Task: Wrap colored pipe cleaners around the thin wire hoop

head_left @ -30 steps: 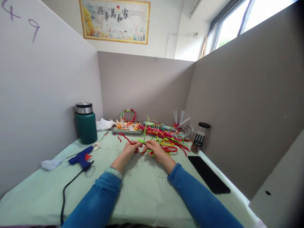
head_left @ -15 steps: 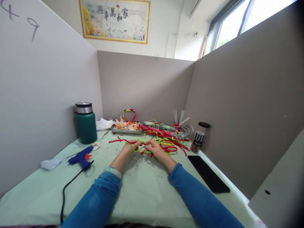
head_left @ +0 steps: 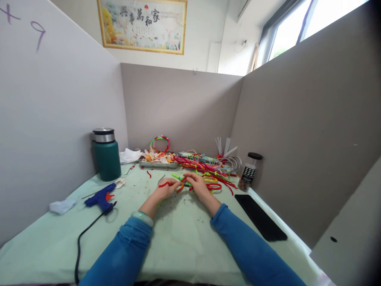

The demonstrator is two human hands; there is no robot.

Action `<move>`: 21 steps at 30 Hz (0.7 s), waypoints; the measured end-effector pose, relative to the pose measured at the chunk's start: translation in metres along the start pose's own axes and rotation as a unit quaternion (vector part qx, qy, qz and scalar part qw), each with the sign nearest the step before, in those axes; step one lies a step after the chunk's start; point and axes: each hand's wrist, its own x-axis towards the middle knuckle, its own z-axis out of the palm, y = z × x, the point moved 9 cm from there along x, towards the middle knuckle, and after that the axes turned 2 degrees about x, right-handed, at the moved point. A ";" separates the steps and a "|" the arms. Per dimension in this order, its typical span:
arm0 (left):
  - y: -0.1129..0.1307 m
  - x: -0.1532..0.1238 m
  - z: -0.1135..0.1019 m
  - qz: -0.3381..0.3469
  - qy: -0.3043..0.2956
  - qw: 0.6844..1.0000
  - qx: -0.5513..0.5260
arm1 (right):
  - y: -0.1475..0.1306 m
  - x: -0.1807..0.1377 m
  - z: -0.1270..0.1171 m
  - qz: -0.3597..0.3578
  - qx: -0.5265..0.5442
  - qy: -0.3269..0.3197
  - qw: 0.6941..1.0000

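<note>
Over the middle of the table, my left hand is closed on a red pipe cleaner, whose end sticks out across the back of the fingers. My right hand pinches the red strand close beside it, fingertips nearly meeting the left ones. Green and orange pieces show around the fingertips, partly hidden. Just right of my right hand lie scissors with red handles, and a yellow loop behind them. A short red piece lies on the cloth beyond my left hand.
A pile of coloured pipe cleaners lies at the back, beside a metal tray of small pieces. At left are a green bottle and a blue glue gun. A jar and black phone-like slab sit right.
The long red and green strands that stretched left past my left hand no longer show there. A short red end now lies across that hand, which has turned and lowered slightly.
</note>
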 end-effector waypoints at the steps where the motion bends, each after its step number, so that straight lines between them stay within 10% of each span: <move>1: 0.002 0.001 0.001 0.024 -0.001 0.999 0.043 | 0.000 0.000 -0.003 0.002 0.002 0.012 1.000; 11: -0.005 0.009 -0.020 0.092 0.143 0.964 0.203 | 0.017 -0.007 0.010 0.106 0.047 -0.042 0.992; 21: -0.011 0.008 -0.019 0.078 0.146 0.976 0.145 | 0.022 0.001 -0.002 0.127 0.245 -0.007 0.961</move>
